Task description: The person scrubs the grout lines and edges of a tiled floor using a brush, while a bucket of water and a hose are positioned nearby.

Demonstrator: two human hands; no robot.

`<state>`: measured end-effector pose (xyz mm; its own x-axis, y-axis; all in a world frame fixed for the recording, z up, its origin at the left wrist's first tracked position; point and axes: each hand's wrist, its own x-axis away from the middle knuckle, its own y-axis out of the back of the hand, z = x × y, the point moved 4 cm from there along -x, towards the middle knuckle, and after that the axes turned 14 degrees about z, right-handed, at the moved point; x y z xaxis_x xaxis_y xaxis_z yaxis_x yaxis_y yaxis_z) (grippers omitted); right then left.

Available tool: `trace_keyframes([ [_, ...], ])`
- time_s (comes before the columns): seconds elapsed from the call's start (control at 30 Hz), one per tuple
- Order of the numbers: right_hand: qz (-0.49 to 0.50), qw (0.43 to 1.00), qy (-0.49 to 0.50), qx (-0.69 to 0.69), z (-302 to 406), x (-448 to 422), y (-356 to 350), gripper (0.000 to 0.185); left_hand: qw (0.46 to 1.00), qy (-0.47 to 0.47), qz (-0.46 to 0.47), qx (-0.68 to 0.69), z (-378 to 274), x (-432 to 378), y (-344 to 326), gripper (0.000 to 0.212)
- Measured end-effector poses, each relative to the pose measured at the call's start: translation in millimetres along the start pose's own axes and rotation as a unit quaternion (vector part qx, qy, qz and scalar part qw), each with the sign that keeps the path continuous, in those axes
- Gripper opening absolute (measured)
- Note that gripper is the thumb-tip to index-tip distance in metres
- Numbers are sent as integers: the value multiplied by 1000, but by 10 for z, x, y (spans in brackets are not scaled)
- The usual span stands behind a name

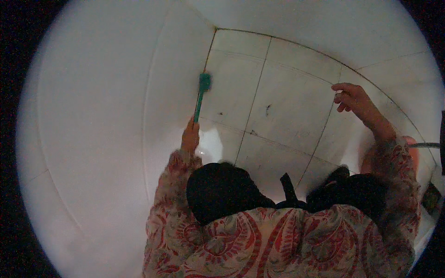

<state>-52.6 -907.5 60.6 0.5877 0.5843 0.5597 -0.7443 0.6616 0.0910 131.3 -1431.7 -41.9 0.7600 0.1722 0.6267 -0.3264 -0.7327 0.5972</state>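
Observation:
My left hand (190,137) grips the handle of a green scrubbing brush (205,82). The brush head lies along the dark joint where the tiled floor (236,93) meets the left wall (104,104); its bristles are hard to make out. Over on the right, my right hand (351,99) hangs above the floor tiles with bent, parted fingers and nothing in it. Dark grout lines run between the pale tiles, and a few small dark specks (268,109) lie on the middle one.
An orange-pink container (412,153), perhaps a bucket, stands behind my right forearm. A grey hose or pipe (428,145) reaches it from the right. The far wall (313,24) rises along the floor's back edge. My dark-clothed knees (222,191) are close below.

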Motion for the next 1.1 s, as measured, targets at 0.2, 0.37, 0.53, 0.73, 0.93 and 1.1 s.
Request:
trace_keyframes([
  [0.2, 20, 1000, -1, -8, 58, -21, -19, 34, 983, 167, 28, 74, 1049, 2141, -175, 37],
  [0.37, 19, 999, -9, -34, 93, 15, -44, 33, 970, 6, 27, -243, 602, 1418, -52, 36],
  [0.53, 3, 999, -30, -12, 151, 28, -44, 33, 972, -120, -115, -169, -380, -457, 111, 40],
  [0.73, -23, 999, -36, -2, 137, 55, -2, 34, 973, -76, -56, -210, -462, -839, 126, 38],
  [0.93, 4, 998, -67, -10, -21, -119, 32, 35, 991, 97, 23, -88, 694, 1170, -182, 42],
  [1.1, 2, 998, -63, -20, -78, -88, 10, 35, 970, 223, 32, -89, 1351, 2473, -263, 42],
])
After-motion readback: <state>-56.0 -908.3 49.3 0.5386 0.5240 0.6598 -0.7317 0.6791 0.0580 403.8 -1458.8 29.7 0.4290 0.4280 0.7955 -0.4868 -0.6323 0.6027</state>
